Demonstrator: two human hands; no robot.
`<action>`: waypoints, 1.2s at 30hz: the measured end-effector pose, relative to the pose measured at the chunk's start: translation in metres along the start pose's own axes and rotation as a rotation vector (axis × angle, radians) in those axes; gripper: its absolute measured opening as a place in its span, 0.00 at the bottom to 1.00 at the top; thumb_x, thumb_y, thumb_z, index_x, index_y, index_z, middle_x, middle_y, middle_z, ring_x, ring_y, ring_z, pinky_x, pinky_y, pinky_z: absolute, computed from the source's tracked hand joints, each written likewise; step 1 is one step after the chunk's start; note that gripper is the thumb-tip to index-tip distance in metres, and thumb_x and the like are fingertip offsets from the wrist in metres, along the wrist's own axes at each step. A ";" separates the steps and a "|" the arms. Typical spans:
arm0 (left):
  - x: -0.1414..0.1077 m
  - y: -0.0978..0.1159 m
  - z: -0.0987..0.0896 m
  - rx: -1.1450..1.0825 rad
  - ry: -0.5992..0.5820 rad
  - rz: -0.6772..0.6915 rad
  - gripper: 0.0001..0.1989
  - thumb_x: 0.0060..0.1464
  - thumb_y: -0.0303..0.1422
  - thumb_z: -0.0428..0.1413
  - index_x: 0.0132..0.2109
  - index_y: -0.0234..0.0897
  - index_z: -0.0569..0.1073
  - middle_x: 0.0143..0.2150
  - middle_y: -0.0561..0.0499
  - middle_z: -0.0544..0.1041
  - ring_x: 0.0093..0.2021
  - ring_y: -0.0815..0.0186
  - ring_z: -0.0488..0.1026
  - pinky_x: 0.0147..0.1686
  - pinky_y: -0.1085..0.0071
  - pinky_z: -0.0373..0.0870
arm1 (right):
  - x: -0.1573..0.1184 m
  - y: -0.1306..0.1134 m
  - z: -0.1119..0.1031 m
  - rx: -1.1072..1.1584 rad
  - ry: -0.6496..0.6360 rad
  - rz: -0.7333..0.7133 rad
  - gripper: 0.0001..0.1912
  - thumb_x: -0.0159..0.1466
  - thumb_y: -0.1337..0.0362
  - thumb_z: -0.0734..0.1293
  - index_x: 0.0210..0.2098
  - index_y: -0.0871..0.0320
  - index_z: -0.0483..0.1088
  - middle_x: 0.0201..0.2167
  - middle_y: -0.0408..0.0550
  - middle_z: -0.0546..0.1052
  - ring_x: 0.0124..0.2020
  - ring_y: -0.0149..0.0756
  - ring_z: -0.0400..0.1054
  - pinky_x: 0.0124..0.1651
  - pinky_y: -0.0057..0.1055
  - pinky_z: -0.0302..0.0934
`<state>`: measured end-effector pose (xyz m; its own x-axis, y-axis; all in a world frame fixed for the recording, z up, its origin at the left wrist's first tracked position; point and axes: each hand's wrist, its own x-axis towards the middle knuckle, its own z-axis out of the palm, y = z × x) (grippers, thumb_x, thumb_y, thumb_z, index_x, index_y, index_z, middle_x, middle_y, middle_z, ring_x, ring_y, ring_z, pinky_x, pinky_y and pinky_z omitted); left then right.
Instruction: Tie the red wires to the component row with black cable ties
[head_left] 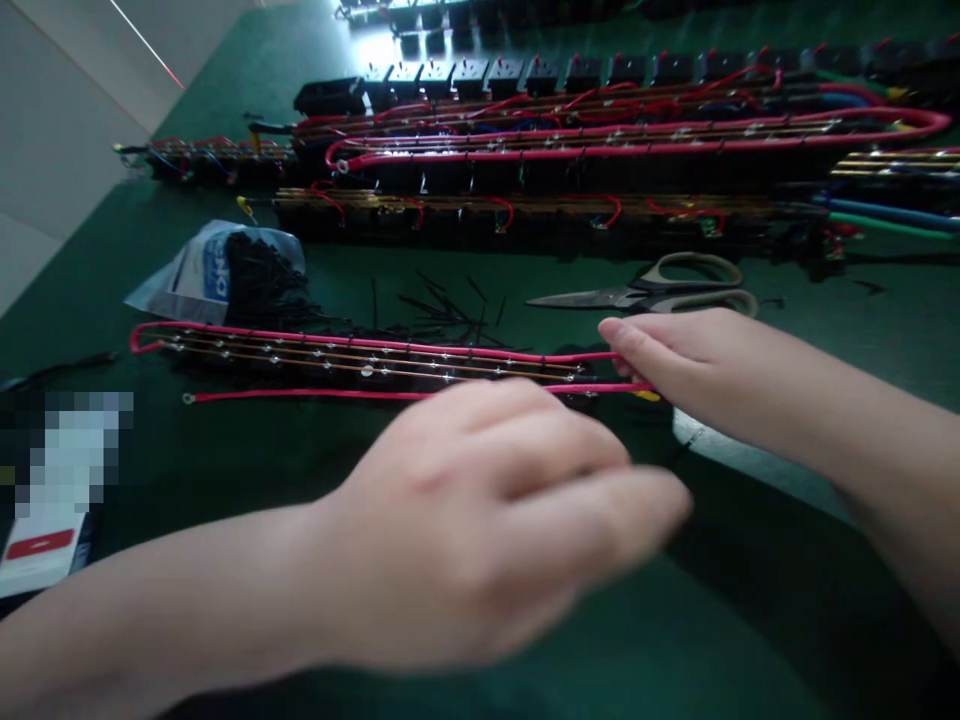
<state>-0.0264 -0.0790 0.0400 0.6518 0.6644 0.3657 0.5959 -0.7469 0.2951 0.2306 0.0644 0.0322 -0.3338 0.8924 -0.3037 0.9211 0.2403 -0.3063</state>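
Note:
A red cable (360,343) runs along the long edge of a dark strip (337,375) with copper-coloured rods and shiny contacts. It bends round at the left, and a red length with a ring terminal lies along the near side. My right hand (675,350) is closed on the red cable at the strip's right end, beside a yellow piece. My left hand (502,520) is raised nearer the camera, in front of the strip, its fingers curled together and blurred; whatever they hold, if anything, is hidden.
Scissors (637,296) lie beyond my right hand. Loose black ties (450,305) are scattered left of them, near an open plastic bag (217,270) of black ties. More wired strips (525,205) stretch across the back. A phone-like object (52,500), partly pixelated, lies at the left.

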 end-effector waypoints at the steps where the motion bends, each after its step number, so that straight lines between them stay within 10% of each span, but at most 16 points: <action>1: 0.023 -0.019 0.006 0.077 0.076 -0.008 0.09 0.69 0.29 0.56 0.52 0.43 0.78 0.46 0.51 0.83 0.43 0.64 0.79 0.48 0.64 0.75 | 0.000 0.000 0.002 -0.043 0.009 -0.039 0.28 0.74 0.45 0.53 0.32 0.53 0.75 0.33 0.53 0.82 0.30 0.46 0.74 0.30 0.38 0.59; 4: 0.060 -0.060 0.026 0.226 0.202 0.099 0.05 0.70 0.32 0.58 0.45 0.37 0.78 0.44 0.49 0.84 0.42 0.63 0.78 0.43 0.64 0.74 | -0.003 0.001 0.006 -0.234 0.129 -0.133 0.26 0.74 0.48 0.53 0.31 0.54 0.72 0.27 0.52 0.79 0.23 0.43 0.68 0.23 0.34 0.49; 9: 0.053 -0.074 0.044 0.255 0.209 0.112 0.03 0.69 0.29 0.59 0.44 0.39 0.78 0.41 0.51 0.84 0.41 0.65 0.78 0.42 0.66 0.72 | -0.007 0.001 0.011 -0.418 0.324 -0.169 0.30 0.76 0.51 0.46 0.35 0.56 0.73 0.27 0.54 0.78 0.20 0.40 0.65 0.21 0.33 0.43; 36: 0.055 -0.074 0.046 0.078 0.162 0.015 0.10 0.69 0.25 0.55 0.47 0.40 0.81 0.48 0.48 0.83 0.48 0.59 0.77 0.48 0.59 0.69 | -0.015 -0.020 0.010 -0.469 0.029 0.042 0.24 0.76 0.57 0.46 0.51 0.58 0.69 0.29 0.53 0.80 0.20 0.43 0.68 0.21 0.34 0.45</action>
<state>-0.0130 0.0140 -0.0023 0.5804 0.6360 0.5085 0.6256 -0.7480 0.2215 0.2149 0.0423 0.0341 -0.2949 0.9137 -0.2796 0.9270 0.3445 0.1480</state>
